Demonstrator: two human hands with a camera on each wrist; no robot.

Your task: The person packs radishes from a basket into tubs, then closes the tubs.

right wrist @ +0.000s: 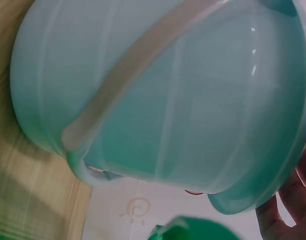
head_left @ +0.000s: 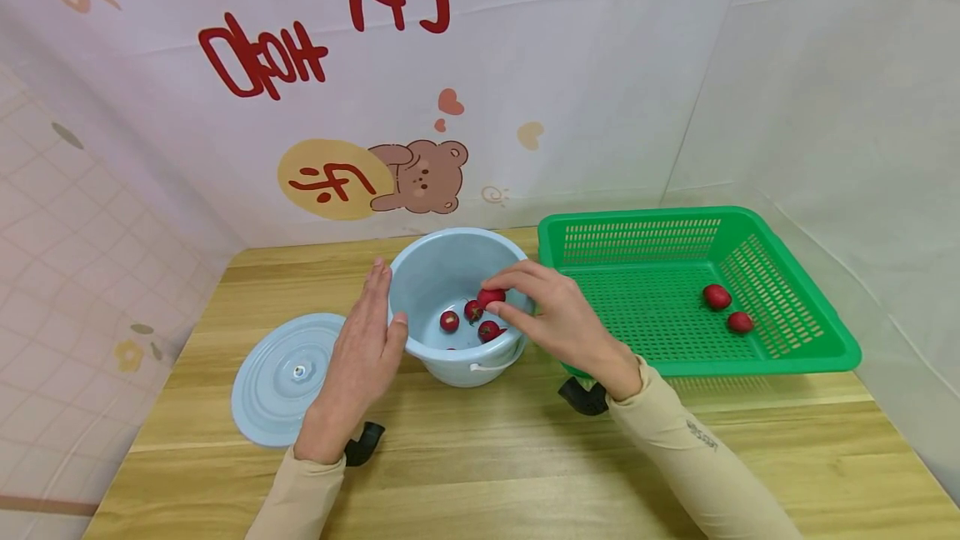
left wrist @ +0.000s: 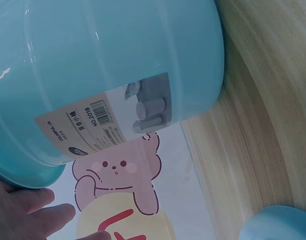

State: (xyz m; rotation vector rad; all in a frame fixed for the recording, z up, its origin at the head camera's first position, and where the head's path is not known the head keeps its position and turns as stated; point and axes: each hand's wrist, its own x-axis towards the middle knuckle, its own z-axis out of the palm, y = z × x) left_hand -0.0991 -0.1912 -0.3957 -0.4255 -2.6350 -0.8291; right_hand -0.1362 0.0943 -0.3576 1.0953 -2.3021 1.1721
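Observation:
My right hand [head_left: 564, 317] pinches a small round red radish [head_left: 491, 297] between thumb and fingers, over the right side of the light blue bucket [head_left: 427, 269]. Inside the bucket, several more red radishes [head_left: 449, 322] lie on the bottom, some with green bits at the top. My left hand [head_left: 362, 357] stands with straight fingers along the bucket's left rim. In the left wrist view its fingers [left wrist: 52, 220] show close to the rim, and a paper label [left wrist: 102, 120] is on the bucket's side. In the right wrist view a pale handle [right wrist: 127, 70] hangs across the bucket.
A green plastic basket [head_left: 750, 369] stands to the right, with two red radishes [head_left: 717, 297] near its right end. The round light blue lid [head_left: 262, 390] lies left of the bucket, partly behind my left hand. A printed cloth wall [head_left: 600, 65] rises behind the wooden table [head_left: 465, 473].

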